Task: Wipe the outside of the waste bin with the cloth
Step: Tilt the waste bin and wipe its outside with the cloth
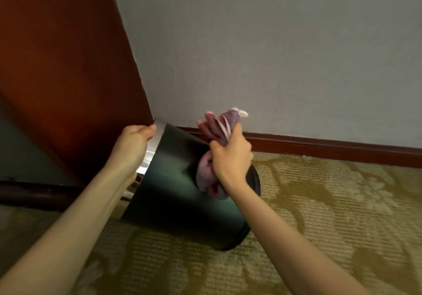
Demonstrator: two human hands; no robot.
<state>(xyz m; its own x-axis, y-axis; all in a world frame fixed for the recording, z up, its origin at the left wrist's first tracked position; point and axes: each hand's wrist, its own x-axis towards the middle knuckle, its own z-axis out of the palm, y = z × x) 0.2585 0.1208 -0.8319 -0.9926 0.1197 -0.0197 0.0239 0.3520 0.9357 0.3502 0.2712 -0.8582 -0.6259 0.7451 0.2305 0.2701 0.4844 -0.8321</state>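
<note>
A dark, glossy waste bin [169, 194] with a silver rim lies tipped over toward the left, its base pointing to the lower right and resting on the carpet. My left hand [133, 145] grips the silver rim at the bin's upper left. My right hand [230, 157] is closed around a bunched purple-pink cloth [217, 126], which is pressed against the upper side of the bin near its base. Part of the cloth sticks out above my fist and part hangs below it.
A reddish wooden panel [59, 66] stands right behind the bin's rim on the left. A grey wall [274, 54] with a dark wooden skirting board [331, 148] runs behind. Patterned olive carpet [331, 214] covers the floor to the right and front.
</note>
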